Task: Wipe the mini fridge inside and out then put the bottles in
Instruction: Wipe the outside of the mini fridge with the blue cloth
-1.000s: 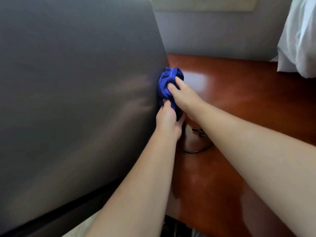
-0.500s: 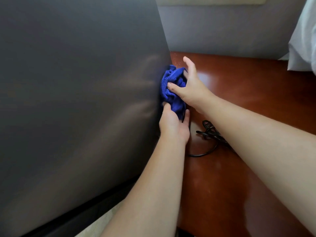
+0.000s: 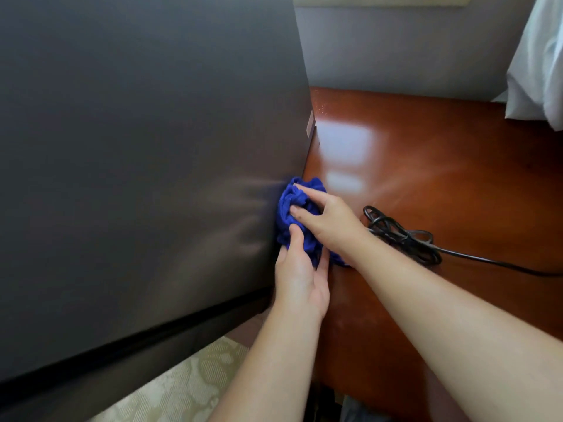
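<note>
Wiping of the outer shell looks to be the step in hand: a crumpled, deep blue cloth (image 3: 289, 205) is bunched against the rear edge of the dark grey, smooth-sided mini fridge (image 3: 137, 178), low down where its side panel meets the glossy reddish-brown wooden top (image 3: 457, 178). Both hands share the cloth. The right hand (image 3: 332, 223) comes in from the side with its fingers curled into the folds, probably to press the wad flat against the panel. The left hand (image 3: 300, 281) sits just below it, thumb on the front of the fabric and fingers wrapped round the hanging part, which seems meant to gather the loose tail so that it does not drag. Balling the cloth like this gives a thick pad for a narrow corner. A coiled black power cord (image 3: 402, 236) lies on the wood just beside the right wrist, apart from the cloth; a wide stroke backwards could catch it. White bedding (image 3: 539, 71) hangs at the upper right and pale patterned carpet (image 3: 189, 385) shows below the fridge. No bottles are in view and the fridge's inside cannot be seen, so much of the task likely remains.
</note>
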Action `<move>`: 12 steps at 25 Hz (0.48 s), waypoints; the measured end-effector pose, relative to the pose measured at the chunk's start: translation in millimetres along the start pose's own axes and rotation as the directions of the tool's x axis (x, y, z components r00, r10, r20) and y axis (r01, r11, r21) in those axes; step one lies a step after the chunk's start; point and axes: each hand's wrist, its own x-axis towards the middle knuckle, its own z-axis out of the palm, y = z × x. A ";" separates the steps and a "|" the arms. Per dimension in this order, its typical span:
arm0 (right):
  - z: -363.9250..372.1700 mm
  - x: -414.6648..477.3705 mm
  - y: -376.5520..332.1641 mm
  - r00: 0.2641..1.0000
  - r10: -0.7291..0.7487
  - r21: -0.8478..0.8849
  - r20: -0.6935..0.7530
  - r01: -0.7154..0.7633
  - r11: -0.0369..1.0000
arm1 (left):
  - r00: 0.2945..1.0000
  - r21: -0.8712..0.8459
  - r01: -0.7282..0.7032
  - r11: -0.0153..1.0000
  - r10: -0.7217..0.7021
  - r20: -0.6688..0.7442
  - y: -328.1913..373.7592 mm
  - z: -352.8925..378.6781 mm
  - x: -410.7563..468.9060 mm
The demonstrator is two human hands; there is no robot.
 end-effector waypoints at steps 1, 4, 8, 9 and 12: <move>7.8 -11.9 2.2 1.000 -0.005 0.004 -0.017 0.005 1.000 | 1.000 -0.001 0.002 1.000 -0.002 0.002 1.4 -11.9 -8.0; 29.6 -49.0 5.3 0.999 -0.016 0.062 -0.046 0.019 0.998 | 1.000 0.022 0.026 0.999 -0.027 0.014 8.1 -47.8 -29.6; 66.0 -101.7 8.0 0.996 -0.010 0.103 -0.086 0.019 0.994 | 0.995 0.079 0.077 0.994 -0.082 0.057 19.8 -99.2 -56.1; 74.5 -116.0 5.2 0.994 -0.025 0.104 -0.110 0.037 0.994 | 0.993 0.082 0.090 0.993 -0.096 0.074 24.1 -111.2 -64.9; 96.5 -160.3 -17.8 0.974 -0.108 0.092 -0.199 0.128 0.987 | 0.978 0.055 0.112 0.992 -0.120 0.170 45.2 -140.4 -100.1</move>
